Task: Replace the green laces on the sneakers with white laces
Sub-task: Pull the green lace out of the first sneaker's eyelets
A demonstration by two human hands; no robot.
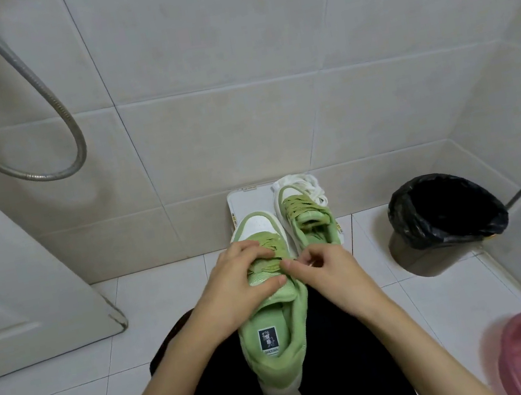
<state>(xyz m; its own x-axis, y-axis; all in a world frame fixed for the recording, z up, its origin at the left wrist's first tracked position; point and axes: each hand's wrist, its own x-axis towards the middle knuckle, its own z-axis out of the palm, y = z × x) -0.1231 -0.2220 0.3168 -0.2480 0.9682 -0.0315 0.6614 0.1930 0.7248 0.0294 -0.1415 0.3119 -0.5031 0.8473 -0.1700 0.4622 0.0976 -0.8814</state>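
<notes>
Green and white, the near sneaker [275, 330] lies on the lap. The left hand [246, 280] clamps its tongue, thumb under and fingers curled over; the right hand [328, 275] pinches the green lace [275, 252] by the top eyelets. The step will likely go best with the tongue pinned and one crossing drawn out straight at a time. The second sneaker [308, 220] and white laces [309, 185] sit by the wall.
</notes>
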